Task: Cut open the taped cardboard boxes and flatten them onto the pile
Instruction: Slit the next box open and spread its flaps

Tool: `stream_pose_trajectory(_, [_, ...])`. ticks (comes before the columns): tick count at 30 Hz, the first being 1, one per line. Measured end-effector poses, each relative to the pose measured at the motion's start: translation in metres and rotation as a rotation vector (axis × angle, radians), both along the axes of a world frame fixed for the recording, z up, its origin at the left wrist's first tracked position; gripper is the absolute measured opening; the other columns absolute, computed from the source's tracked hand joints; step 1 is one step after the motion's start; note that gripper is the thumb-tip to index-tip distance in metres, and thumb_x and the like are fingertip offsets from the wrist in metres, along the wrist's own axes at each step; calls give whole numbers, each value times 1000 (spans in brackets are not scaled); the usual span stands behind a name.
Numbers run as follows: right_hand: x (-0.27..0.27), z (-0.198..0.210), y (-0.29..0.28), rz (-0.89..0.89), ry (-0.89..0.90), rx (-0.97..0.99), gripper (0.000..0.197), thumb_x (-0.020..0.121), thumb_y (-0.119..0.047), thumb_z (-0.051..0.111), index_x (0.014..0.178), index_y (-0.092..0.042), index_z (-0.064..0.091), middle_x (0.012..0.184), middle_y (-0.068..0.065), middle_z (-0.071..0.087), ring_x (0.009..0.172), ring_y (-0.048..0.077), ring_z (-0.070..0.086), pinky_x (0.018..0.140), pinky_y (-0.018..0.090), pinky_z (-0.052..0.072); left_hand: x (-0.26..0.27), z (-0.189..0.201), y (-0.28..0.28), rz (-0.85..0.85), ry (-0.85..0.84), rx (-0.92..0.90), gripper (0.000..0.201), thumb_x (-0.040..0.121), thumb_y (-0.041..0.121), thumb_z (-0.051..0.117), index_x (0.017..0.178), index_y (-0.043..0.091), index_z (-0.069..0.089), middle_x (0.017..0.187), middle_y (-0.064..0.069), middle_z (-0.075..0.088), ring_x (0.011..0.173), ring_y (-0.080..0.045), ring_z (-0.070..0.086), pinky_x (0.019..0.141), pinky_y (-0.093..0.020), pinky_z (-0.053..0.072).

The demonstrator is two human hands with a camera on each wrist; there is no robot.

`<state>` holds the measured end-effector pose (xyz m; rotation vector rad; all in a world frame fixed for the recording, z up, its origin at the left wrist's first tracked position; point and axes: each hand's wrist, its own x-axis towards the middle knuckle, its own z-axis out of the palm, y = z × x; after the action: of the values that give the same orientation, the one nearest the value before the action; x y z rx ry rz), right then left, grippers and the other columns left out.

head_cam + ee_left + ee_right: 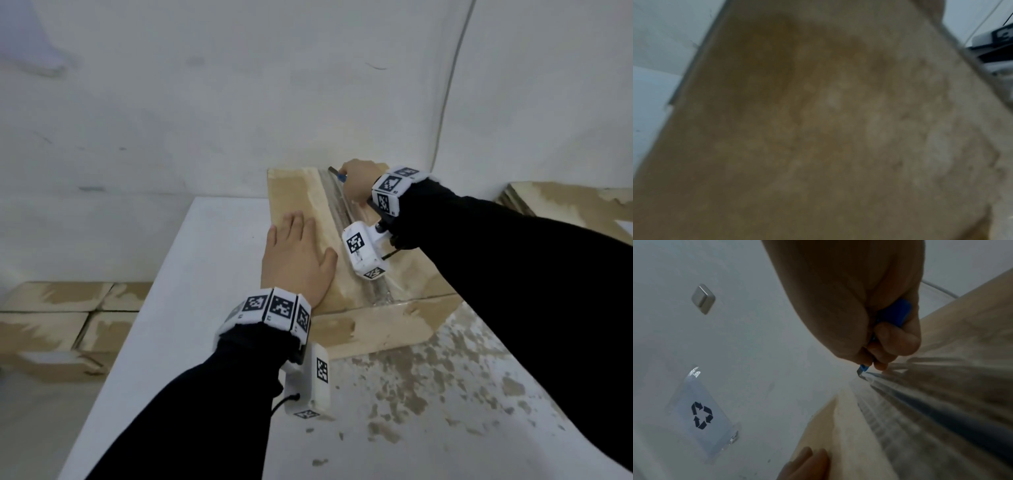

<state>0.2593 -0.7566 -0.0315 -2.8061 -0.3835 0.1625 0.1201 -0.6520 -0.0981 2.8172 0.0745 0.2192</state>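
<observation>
On the far left, on the floor, lie some closed boxes (pixel 58 308), waiting beside the white table (pixel 178 308). On the table stands the cardboard box (pixel 376 325) that is being opened; its top is sealed with a strip of clear tape (pixel 337 205) running along the middle seam.

The left hand (pixel 298 253) lies flat on the left part of the box top, fingers straight and close together, thumb spread toward the tape. It holds nothing – it only presses the box down. The left wrist view shows just blurred cardboard.

Further right, the right hand (pixel 359 181) is at the far end of the seam, its fingers curled tightly around a blue cutter (pixel 894 313). In the right wrist view the blade tip (pixel 860 374) sits at the beginning of the tape, near the far edge of the box.

To do this step well, I think the blade should stay shallow and follow the seam straight toward the body, with even pressure. The left hand is beside the line, not on it – good, but the thumb should stay away from the tape.

At the far right lies the pile of flattened cardboard (pixel 565 205), where this box should go later
</observation>
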Motion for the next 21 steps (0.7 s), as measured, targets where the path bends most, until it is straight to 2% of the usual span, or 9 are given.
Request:
stream_pose_trajectory(10, [-10, 6, 8, 37, -38, 2, 34, 90, -11, 49, 123, -4, 56, 125, 20, 56, 114, 35, 55, 90, 40, 46, -2, 2, -1, 3, 22, 13, 63, 99, 42, 29, 152, 11, 16, 161, -6, 7, 148, -18, 0, 120, -37, 0])
stream_pose_trajectory(19, [-30, 5, -1, 6, 68, 46, 37, 87, -11, 53, 123, -5, 56, 124, 17, 58, 112, 35, 58, 88, 42, 50, 1, 1, 0, 14, 10, 16, 61, 99, 41, 30, 151, 11, 21, 160, -7, 12, 148, -19, 5, 119, -34, 2])
stream_pose_trajectory(21, [-42, 6, -7, 18, 122, 38, 39, 88, -9, 52, 126, -5, 54, 127, 18, 56, 109, 33, 58, 83, 36, 50, 0, 3, -1, 19, -1, 28, 59, 98, 37, 31, 150, 10, 23, 159, -8, 14, 147, -19, 7, 119, -34, 3])
